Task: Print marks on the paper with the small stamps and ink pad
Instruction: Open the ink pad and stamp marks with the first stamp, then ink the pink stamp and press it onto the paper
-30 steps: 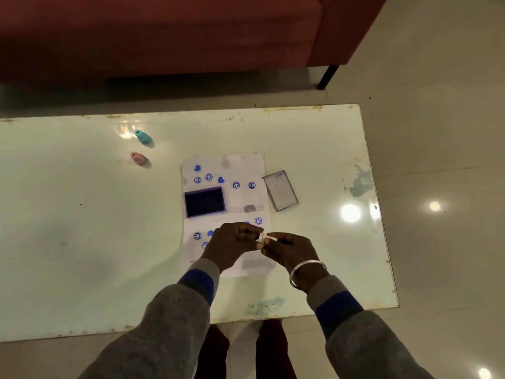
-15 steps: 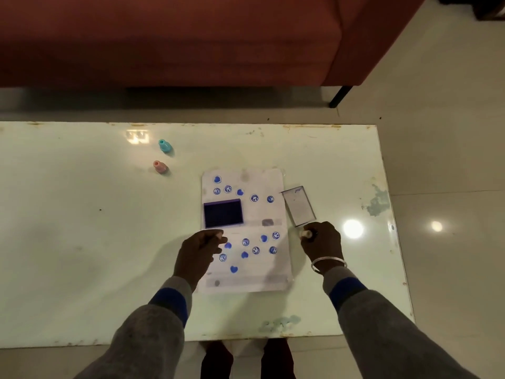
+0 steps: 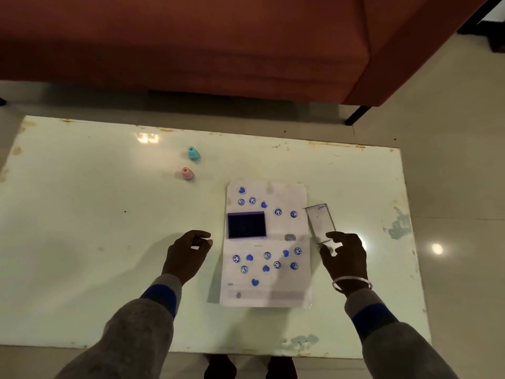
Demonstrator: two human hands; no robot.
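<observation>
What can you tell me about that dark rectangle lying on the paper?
It is the ink pad: a flat rectangle with a dark navy inked face and a thin purple frame. It lies open, face up, on the left half of the paper, between two groups of blue stamped marks. Neither hand touches it.

home living room, red sofa (image 3: 191, 42), low glass-topped table (image 3: 82, 214); tiled floor (image 3: 451, 132)

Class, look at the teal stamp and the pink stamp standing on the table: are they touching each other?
Apart. The head view shows the teal stamp and the pink stamp each standing alone, with a strip of bare table between them.
</observation>
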